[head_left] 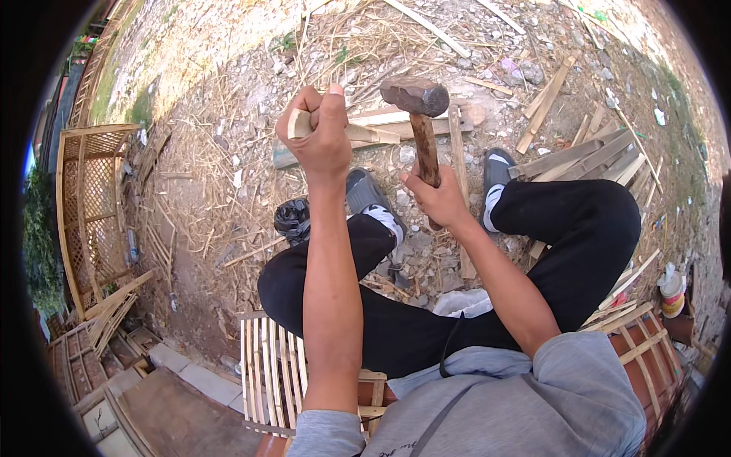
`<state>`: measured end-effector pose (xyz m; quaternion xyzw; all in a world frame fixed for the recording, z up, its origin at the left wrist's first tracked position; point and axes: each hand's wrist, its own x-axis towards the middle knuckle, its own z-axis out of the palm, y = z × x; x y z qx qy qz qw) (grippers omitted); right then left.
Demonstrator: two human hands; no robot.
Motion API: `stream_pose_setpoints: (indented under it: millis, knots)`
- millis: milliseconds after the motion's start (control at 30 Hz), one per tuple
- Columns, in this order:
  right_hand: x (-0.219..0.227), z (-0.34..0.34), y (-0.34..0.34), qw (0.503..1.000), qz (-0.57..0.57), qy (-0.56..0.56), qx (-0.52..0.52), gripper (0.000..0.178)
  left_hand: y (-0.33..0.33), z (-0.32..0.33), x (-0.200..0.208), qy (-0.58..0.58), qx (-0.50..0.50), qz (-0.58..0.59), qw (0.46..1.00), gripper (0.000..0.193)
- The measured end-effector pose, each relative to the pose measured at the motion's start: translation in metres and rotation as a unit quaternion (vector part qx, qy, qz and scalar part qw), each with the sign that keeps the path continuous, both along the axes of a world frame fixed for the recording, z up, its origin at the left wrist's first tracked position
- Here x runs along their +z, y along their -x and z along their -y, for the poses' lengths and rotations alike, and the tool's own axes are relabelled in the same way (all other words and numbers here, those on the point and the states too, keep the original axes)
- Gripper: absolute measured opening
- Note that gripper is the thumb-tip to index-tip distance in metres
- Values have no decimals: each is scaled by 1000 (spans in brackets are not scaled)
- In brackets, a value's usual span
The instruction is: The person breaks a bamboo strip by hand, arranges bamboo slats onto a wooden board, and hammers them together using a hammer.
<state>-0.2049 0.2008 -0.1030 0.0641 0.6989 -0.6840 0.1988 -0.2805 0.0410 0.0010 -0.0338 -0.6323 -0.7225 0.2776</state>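
Note:
Raised in front of me, my left hand [321,133] is closed around a short pale piece of wood [375,135]. One end of it shows at the left of the fist and the other sticks out to the right. My right hand [439,196] grips the lower part of a hammer's handle. This hammer [424,145] stands upright, its rusty metal head on top, just right of the wood's free end. Hammer and wood look close in the picture, but I cannot tell whether they touch. Below them a thicker board [449,128] lies on the ground.
Loose boards [586,160] are piled by my right foot. A black plastic bag [292,219] lies by my left knee. Lattice panels [95,221] stand at the far left. Slatted wooden frames [270,373] are beside me, and a white container [671,286] is at the right. Straw and stones cover the ground.

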Motion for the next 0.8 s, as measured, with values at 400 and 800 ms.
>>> stream_pose_setpoints:
  millis: [400, 800]
  knots:
    - [-111, -32, -49, 947, 169, -271, 21, 30, 1, -5, -2, 0, 34, -12, 999, 44]
    - [-46, -6, -6, 998, -31, -42, 42, 32, 3, 2, 6, -17, 54, -3, 998, 41]
